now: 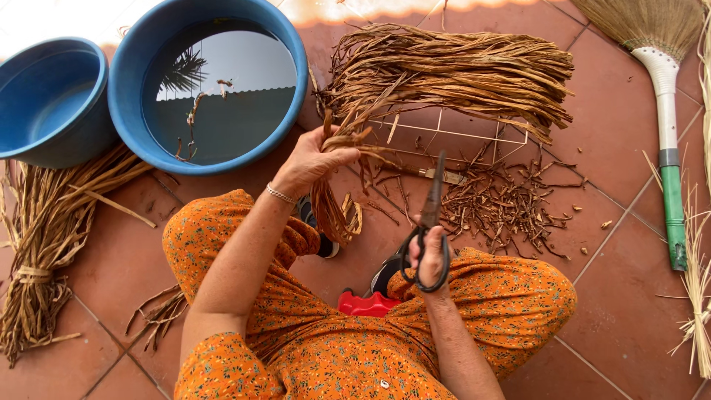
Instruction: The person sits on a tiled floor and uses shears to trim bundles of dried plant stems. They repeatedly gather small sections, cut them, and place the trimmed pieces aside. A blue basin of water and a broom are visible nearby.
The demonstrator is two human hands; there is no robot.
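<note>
Dried brown fibre strands (335,194), curled, hang from my left hand (311,159). Dark metal scissors (428,222), blades closed, point upward in my right hand (429,259).

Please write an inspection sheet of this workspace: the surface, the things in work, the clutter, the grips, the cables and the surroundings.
Surface: red-brown floor tiles, dry where visible.
Job's things: bundle of dried fibre strips on a white wire frame; dark scissors, blades shut.
Clutter: short trimmed scraps beside the frame.
Grips: left hand clasps a twisted hank of strips; right hand holds the scissors by the handle loops.
Cables: nothing seen.
Surroundings: blue basin with water, second blue basin, tied bundle, broom, red stool partly hidden.
</note>
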